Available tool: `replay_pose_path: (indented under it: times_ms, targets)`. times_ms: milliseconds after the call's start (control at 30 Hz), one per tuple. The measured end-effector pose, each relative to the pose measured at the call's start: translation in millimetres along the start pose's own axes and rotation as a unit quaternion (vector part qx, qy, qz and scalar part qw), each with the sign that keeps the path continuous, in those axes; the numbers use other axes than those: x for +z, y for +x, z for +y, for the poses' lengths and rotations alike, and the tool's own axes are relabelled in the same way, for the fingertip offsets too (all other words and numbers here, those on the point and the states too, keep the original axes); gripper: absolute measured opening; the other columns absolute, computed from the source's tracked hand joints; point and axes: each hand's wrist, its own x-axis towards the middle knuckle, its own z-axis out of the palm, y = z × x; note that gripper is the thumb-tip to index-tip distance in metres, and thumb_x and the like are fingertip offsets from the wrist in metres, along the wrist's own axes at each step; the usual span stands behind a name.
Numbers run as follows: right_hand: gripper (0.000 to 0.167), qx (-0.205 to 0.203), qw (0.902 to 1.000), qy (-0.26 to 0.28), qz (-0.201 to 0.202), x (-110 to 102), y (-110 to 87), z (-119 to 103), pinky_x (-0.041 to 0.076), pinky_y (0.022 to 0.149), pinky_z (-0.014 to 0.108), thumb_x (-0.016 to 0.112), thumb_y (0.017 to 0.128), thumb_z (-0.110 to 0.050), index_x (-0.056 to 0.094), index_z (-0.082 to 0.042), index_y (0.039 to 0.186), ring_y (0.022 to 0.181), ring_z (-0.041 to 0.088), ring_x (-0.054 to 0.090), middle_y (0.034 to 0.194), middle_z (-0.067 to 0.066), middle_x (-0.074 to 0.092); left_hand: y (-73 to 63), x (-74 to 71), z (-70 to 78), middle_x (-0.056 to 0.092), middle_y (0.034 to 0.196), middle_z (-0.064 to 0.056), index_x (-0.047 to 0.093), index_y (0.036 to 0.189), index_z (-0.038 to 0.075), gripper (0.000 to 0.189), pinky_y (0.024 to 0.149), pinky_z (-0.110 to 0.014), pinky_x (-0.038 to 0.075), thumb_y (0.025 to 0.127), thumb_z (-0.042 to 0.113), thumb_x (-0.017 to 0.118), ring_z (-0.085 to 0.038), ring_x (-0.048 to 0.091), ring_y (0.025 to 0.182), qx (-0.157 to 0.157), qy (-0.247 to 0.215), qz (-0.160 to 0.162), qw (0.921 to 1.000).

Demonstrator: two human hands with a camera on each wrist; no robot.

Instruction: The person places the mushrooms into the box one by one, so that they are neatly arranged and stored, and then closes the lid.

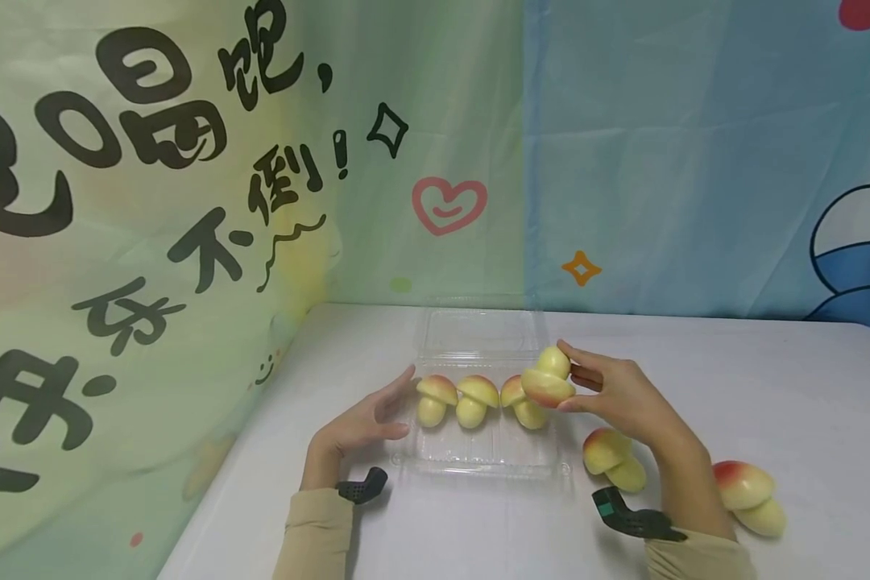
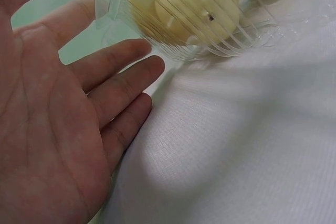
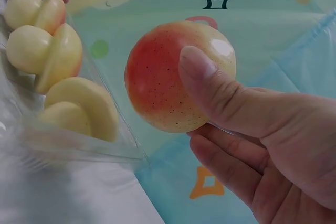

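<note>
My right hand (image 1: 623, 395) pinches a toy mushroom (image 1: 548, 388) between thumb and fingers, stem up and cap down, over the right end of a clear plastic box (image 1: 445, 453). In the right wrist view the held mushroom's red-and-yellow cap (image 3: 157, 77) faces the camera, speckled with dark dots. Three similar mushrooms stand in a row in the box; the rightmost (image 1: 528, 412) is partly covered by the held one. At the box's left side is my left hand (image 1: 362, 419), fingers extended. In the left wrist view its fingertips (image 2: 155, 65) lie close to the ribbed box wall; contact is unclear.
Two more mushrooms lie on the white table (image 1: 246, 515): one (image 1: 612, 459) by the right wrist, another (image 1: 750, 498) farther right, beyond the forearm. The box's clear lid (image 1: 482, 332) is folded back toward the printed curtain (image 1: 667, 161) behind the table.
</note>
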Motion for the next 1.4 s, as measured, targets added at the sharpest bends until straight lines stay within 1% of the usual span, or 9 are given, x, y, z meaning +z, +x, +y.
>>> replay_pose_path:
  times_ms: [100, 300, 500, 733, 967, 1100, 1200, 1300, 1400]
  targets:
    - [0.085, -0.002, 1.0, 0.002, -0.004, 1.9, 1.2, -2.3, 0.048, 0.096, 0.037, 0.08, 0.075, -0.022, 0.036, -0.007, 0.146, 0.122, 0.031, 0.055, 0.147, 0.015, 0.042, 0.3, -0.3, 0.9, 0.012, 0.159, 0.011, 0.014, 0.153, 0.029, 0.093, 0.12, -0.04, 0.013, 0.082, 0.019, 0.073, -0.013, 0.011, 0.147, -0.001, 0.002, 0.001, 1.0]
    - [0.085, -0.003, 0.9998, 0.007, -0.018, 9.3, 3.2, -6.0, 0.049, 0.095, 0.039, 0.079, 0.075, -0.025, 0.036, -0.007, 0.146, 0.122, 0.031, 0.055, 0.146, 0.016, 0.044, 1.5, 0.2, -1.8, 0.011, 0.16, 0.008, 0.014, 0.153, 0.027, 0.092, 0.12, -0.042, 0.011, 0.082, 0.018, 0.072, -0.013, 0.009, 0.148, 0.01, 0.002, -0.004, 0.9999]
    - [0.085, -0.015, 0.9989, 0.029, -0.034, 18.9, 7.3, -8.9, 0.049, 0.096, 0.036, 0.079, 0.074, -0.025, 0.037, -0.008, 0.146, 0.123, 0.03, 0.055, 0.147, 0.015, 0.042, 1.9, -0.4, -3.6, 0.011, 0.16, 0.007, 0.014, 0.153, 0.026, 0.092, 0.12, -0.042, 0.011, 0.082, 0.019, 0.073, -0.013, 0.008, 0.148, 0.012, 0.001, -0.005, 0.9999]
    - [0.087, -0.027, 0.9972, 0.041, -0.056, 31.4, 12.0, -13.1, 0.05, 0.096, 0.031, 0.079, 0.072, -0.03, 0.038, -0.006, 0.145, 0.121, 0.03, 0.057, 0.146, 0.016, 0.042, 0.9, -0.2, -4.1, 0.011, 0.16, 0.01, 0.014, 0.153, 0.028, 0.093, 0.12, -0.042, 0.011, 0.081, 0.021, 0.073, -0.013, 0.009, 0.148, 0.011, 0.007, -0.003, 0.9999]
    - [0.084, -0.068, 0.9943, 0.046, -0.067, 45.4, 17.7, -18.5, 0.052, 0.093, 0.029, 0.079, 0.072, -0.026, 0.04, 0.001, 0.142, 0.117, 0.03, 0.06, 0.142, 0.021, 0.046, 2.1, -0.5, -4.7, 0.012, 0.159, 0.009, 0.015, 0.153, 0.027, 0.092, 0.12, -0.042, 0.012, 0.082, 0.02, 0.073, -0.013, 0.009, 0.148, 0.016, 0.01, -0.003, 0.9998]
    - [0.084, -0.092, 0.9921, 0.037, -0.077, 57.0, 22.5, -21.2, 0.052, 0.093, 0.031, 0.079, 0.071, -0.025, 0.042, 0.001, 0.141, 0.115, 0.027, 0.061, 0.139, 0.02, 0.05, 1.5, -0.3, -3.0, 0.012, 0.16, 0.009, 0.014, 0.153, 0.027, 0.092, 0.12, -0.041, 0.012, 0.082, 0.021, 0.073, -0.013, 0.009, 0.147, 0.016, 0.014, -0.003, 0.9998]
    - [0.083, -0.109, 0.9912, 0.006, -0.075, 65.7, 25.0, -23.4, 0.052, 0.093, 0.032, 0.079, 0.07, -0.029, 0.044, -0.001, 0.14, 0.115, 0.027, 0.061, 0.134, 0.017, 0.056, 0.6, -0.2, -1.9, 0.012, 0.16, 0.007, 0.014, 0.153, 0.025, 0.092, 0.12, -0.041, 0.011, 0.082, 0.02, 0.073, -0.014, 0.009, 0.148, 0.02, 0.012, -0.004, 0.9997]
    - [0.083, -0.122, 0.9903, -0.021, -0.063, 73.6, 26.2, -28.1, 0.051, 0.093, 0.032, 0.081, 0.068, -0.028, 0.046, -0.003, 0.139, 0.113, 0.025, 0.061, 0.129, 0.012, 0.061, 0.3, -0.4, -2.0, 0.012, 0.16, 0.007, 0.014, 0.153, 0.025, 0.093, 0.12, -0.042, 0.011, 0.082, 0.019, 0.073, -0.014, 0.008, 0.148, 0.023, 0.006, -0.005, 0.9997]
    - [0.083, -0.127, 0.9897, -0.021, -0.062, 81.3, 26.9, -33.2, 0.051, 0.095, 0.032, 0.082, 0.067, -0.022, 0.045, -0.002, 0.139, 0.113, 0.023, 0.061, 0.134, 0.011, 0.057, 0.5, -0.9, -2.2, 0.012, 0.16, 0.008, 0.014, 0.153, 0.025, 0.092, 0.12, -0.039, 0.011, 0.082, 0.018, 0.072, -0.013, 0.008, 0.147, 0.024, 0.004, -0.007, 0.9997]
